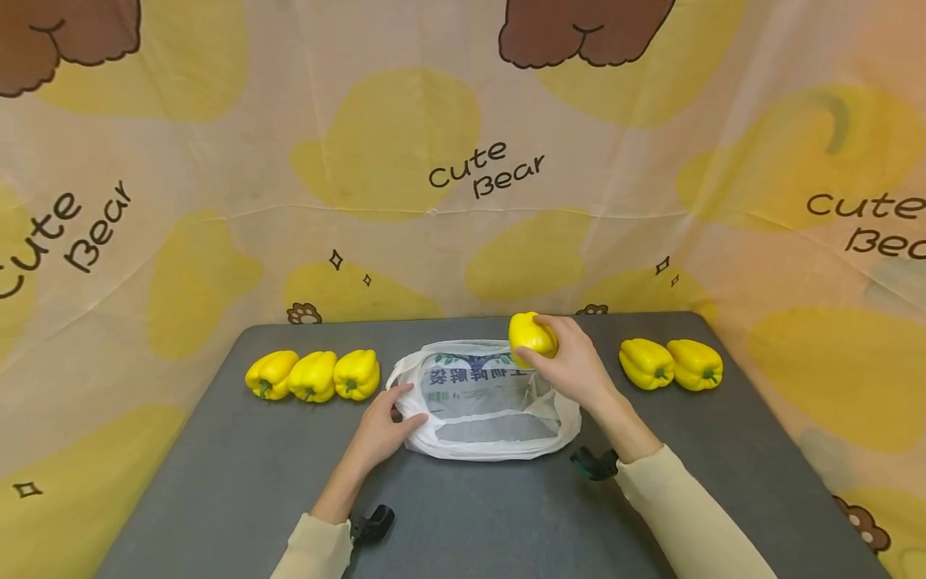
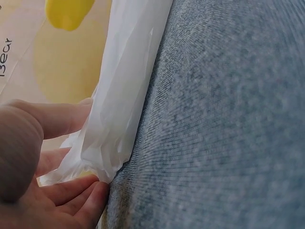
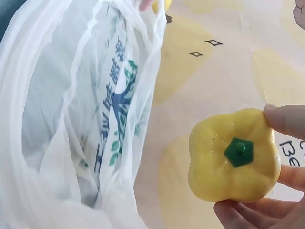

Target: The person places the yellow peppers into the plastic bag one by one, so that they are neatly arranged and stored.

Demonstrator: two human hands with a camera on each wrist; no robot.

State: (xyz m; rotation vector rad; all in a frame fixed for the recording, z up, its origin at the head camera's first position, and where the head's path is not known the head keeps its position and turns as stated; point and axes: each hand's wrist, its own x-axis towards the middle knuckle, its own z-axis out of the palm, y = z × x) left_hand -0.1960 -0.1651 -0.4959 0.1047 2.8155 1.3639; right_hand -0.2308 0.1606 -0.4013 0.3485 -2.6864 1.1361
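Note:
My right hand (image 1: 575, 362) grips a yellow bell pepper (image 1: 531, 338) over the back right rim of a white plastic bag (image 1: 499, 449). In the right wrist view, the green stem end of this pepper (image 3: 233, 155) faces the camera, with thumb and fingers around its side. The bag stands on the table, its mouth spread wide, with printed lettering inside. At its left rim, my left hand (image 1: 379, 426) touches the plastic with fingers extended and thumb apart. The left wrist view has its fingers (image 2: 66, 119) against the bag's white film (image 2: 121, 81), partly hidden by it.
Three yellow bell peppers (image 1: 313, 376) sit in a row left of the bag on the grey table (image 1: 239, 490). Two more yellow peppers (image 1: 646, 364) lie together at the right. A printed cloth backdrop (image 1: 405, 145) rises behind the table's back edge.

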